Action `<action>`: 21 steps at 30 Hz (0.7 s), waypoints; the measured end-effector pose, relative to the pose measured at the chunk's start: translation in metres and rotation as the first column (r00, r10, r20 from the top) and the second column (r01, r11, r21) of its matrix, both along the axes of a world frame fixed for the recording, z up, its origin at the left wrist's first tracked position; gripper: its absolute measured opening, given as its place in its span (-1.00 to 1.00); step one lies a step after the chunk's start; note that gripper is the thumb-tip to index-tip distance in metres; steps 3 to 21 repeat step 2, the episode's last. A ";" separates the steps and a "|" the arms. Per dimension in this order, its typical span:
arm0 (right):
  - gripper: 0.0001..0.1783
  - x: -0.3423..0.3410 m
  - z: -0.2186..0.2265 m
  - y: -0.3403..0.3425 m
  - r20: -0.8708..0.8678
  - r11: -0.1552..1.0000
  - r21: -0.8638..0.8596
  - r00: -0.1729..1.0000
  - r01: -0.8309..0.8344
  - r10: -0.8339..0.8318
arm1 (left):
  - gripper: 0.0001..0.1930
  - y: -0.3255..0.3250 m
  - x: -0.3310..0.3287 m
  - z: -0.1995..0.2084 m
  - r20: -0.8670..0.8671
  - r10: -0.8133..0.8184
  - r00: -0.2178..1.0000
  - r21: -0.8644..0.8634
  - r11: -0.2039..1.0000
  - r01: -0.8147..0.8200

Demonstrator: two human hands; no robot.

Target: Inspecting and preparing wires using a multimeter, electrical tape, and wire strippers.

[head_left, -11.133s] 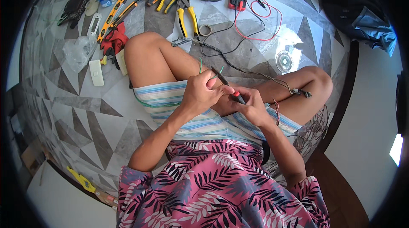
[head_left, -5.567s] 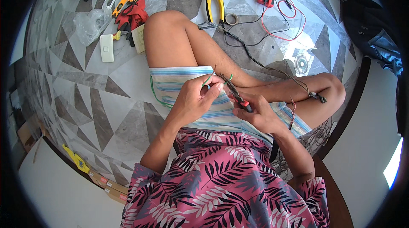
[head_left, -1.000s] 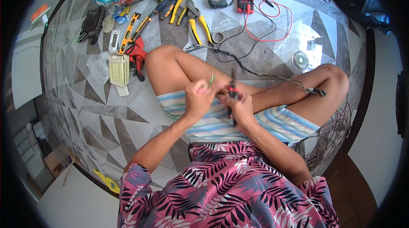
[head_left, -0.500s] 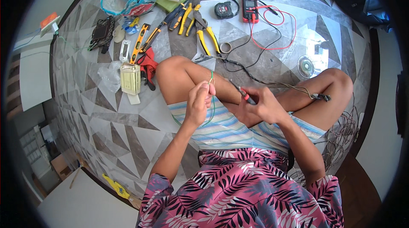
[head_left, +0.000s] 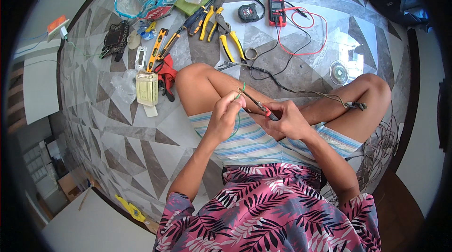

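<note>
My left hand [head_left: 227, 114] is closed in a pinch on a thin green wire [head_left: 238, 127]. The wire's looped upper end rises above the fingertips, and the rest curves down over my striped shorts. In my right hand [head_left: 288, 121] is a slender tool with a red and black handle [head_left: 269, 112]; its kind is not clear. Its dark, narrow tip reaches across to the wire end beside my left fingertips, touching or very close to it. My right fingers wrap round the handle and partly hide it.
Beyond my crossed legs lie yellow-handled pliers [head_left: 230, 47], a tape measure [head_left: 250, 12], a red multimeter [head_left: 277, 11] and a tape roll [head_left: 251, 53]. A twisted cable [head_left: 296, 90] crosses my leg. Left are a yellow level [head_left: 157, 50], a cream box [head_left: 147, 88] and a red glove [head_left: 165, 73].
My right hand has brought the tool's tip left to the wire end. My left hand has shifted slightly right with the green wire still pinched.
</note>
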State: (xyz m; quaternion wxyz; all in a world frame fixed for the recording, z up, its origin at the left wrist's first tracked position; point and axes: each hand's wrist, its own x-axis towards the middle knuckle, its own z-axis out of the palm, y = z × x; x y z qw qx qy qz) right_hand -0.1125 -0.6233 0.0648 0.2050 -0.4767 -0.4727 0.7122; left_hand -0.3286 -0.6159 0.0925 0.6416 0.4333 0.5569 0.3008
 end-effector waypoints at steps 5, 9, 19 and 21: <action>-0.70 -0.001 -0.003 -0.001 0.009 1.000 0.014 1.000 0.004 -0.004 | -0.71 0.002 0.004 0.004 -0.074 -0.039 0.997 0.070 0.997 0.044; -0.70 -0.001 -0.003 -0.001 0.009 1.000 0.014 1.000 0.004 -0.004 | -0.71 0.002 0.004 0.004 -0.074 -0.039 0.997 0.070 0.997 0.044; -0.70 -0.001 -0.003 -0.001 0.009 1.000 0.014 1.000 0.004 -0.004 | -0.71 0.002 0.004 0.004 -0.074 -0.039 0.997 0.070 0.997 0.044; -0.70 -0.001 -0.003 -0.001 0.009 1.000 0.014 1.000 0.004 -0.004 | -0.71 0.002 0.004 0.004 -0.074 -0.039 0.997 0.070 0.997 0.044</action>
